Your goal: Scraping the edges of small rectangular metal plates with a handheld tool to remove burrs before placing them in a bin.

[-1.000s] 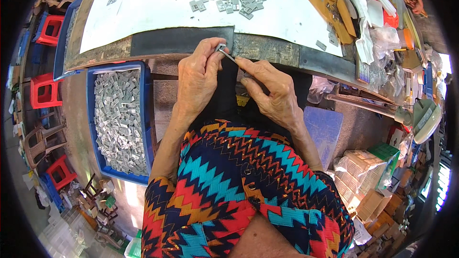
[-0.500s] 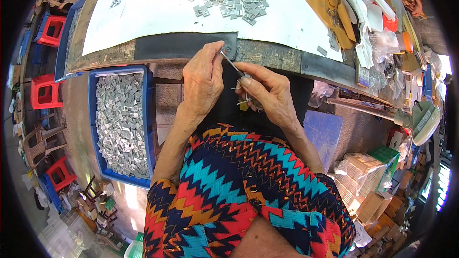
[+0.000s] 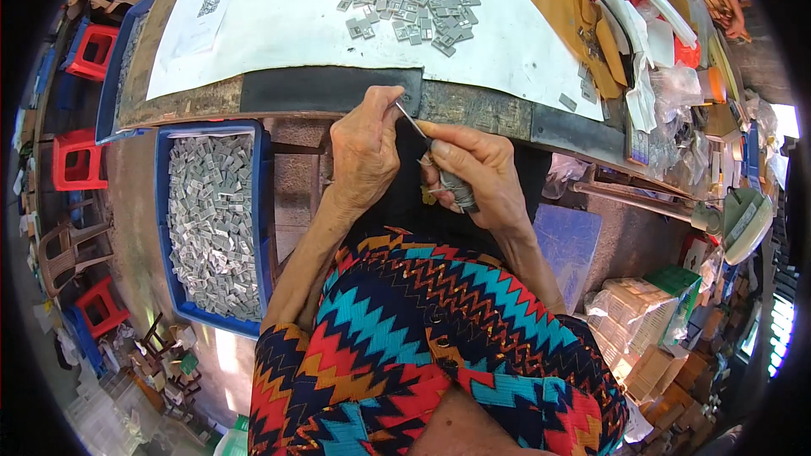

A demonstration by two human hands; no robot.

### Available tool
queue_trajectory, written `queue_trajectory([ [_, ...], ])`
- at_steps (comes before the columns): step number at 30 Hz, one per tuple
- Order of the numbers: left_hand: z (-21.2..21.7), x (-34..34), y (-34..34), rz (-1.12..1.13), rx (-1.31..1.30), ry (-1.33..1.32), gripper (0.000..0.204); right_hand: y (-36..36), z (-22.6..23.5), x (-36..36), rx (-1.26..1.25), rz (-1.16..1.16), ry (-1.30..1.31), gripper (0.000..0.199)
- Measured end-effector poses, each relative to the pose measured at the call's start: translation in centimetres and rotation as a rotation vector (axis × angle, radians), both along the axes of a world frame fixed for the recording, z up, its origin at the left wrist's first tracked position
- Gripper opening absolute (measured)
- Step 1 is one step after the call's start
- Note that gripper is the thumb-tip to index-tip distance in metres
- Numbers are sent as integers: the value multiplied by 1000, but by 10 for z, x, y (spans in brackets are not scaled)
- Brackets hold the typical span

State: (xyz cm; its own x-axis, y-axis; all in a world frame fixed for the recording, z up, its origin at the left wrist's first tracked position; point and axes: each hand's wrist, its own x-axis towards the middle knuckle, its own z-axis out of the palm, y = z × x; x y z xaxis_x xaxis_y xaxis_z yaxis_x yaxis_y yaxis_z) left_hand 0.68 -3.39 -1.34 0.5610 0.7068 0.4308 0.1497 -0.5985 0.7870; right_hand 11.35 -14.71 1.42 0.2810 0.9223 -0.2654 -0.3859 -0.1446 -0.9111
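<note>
My right hand (image 3: 481, 171) is closed round a thin metal hand tool (image 3: 409, 118) whose handle looks wrapped in pale material. The tool's narrow shaft points up and left, its tip at the fingertips of my left hand (image 3: 365, 148). That left hand is pinched closed, and whatever lies between its fingers is hidden. Both hands are just in front of the table edge, over dark cloth on my lap. Beyond them, a loose pile of small grey rectangular parts (image 3: 414, 2) lies on the white sheet (image 3: 279, 34) covering the table.
Left of my arm stands a blue bin (image 3: 263, 228) filled with similar grey pieces. Brown paper (image 3: 574, 29), plastic bags and cables clutter the table's right end. A lamp-like fixture (image 3: 747, 224) juts out at right. Red stools (image 3: 80, 160) stand at far left.
The tool's wrapped handle now shows more below my right hand, which has turned slightly. My left hand has shifted a little to the right; the whole view has moved slightly.
</note>
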Motion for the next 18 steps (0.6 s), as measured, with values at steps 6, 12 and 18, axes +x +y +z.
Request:
queue_trajectory([
  [6, 3, -3, 13, -93, 23, 89, 18, 3, -11, 4, -9, 37, 203, 32],
  [12, 29, -7, 50, -102, -212, 140, 18, -1, -17, 8, 48, 95, 172, 36],
  [18, 23, -6, 111, -191, -958, -337, 16, -6, -22, 6, -20, 156, 255, 36],
])
